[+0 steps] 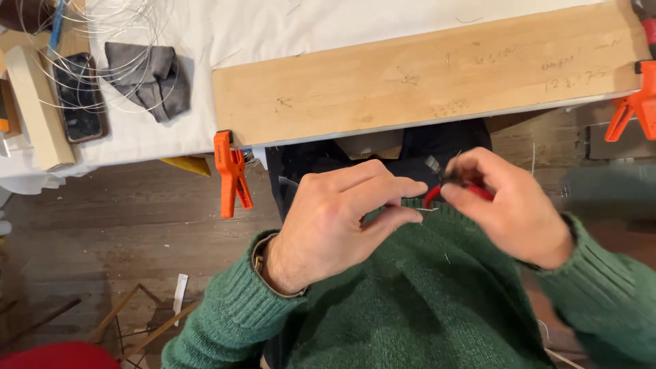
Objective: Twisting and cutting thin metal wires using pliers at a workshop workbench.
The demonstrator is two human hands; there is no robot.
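the right hand [509,205] is clamped around red-handled pliers [451,186], held above the green sweater [417,294]. just left of the plier tips, the left hand [335,222] pinches a thin wire [428,210] between thumb and forefinger, below the clamped wooden board [424,75].

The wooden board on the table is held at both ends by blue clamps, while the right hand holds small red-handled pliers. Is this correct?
Not quite: the head view shows the clamps are orange, not blue. The rest stands: the wooden board is clamped at both ends, and the right hand holds small red-handled pliers.
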